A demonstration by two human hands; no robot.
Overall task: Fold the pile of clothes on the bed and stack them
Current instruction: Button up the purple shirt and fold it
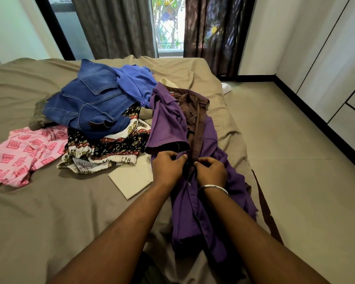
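I can't read any text, brand, number or sign from my head view. The only candidate is a small red tag (171, 93) at the collar of the purple shirt (166, 119), near the right edge of the bed (49, 201), and whatever is printed on it is too small and blurred for me to make out. The patterned clothes carry ornament only, no lettering that I can tell.

Two hands, the left hand (166, 166) and the right hand (211, 171), were counted. On the bed (49, 201) one purple shirt (193, 201), one denim garment (90, 99), one blue shirt (135, 80), one pink patterned garment (19, 154), one black-and-white patterned garment (115, 144) and one brown garment (193, 103) were counted.
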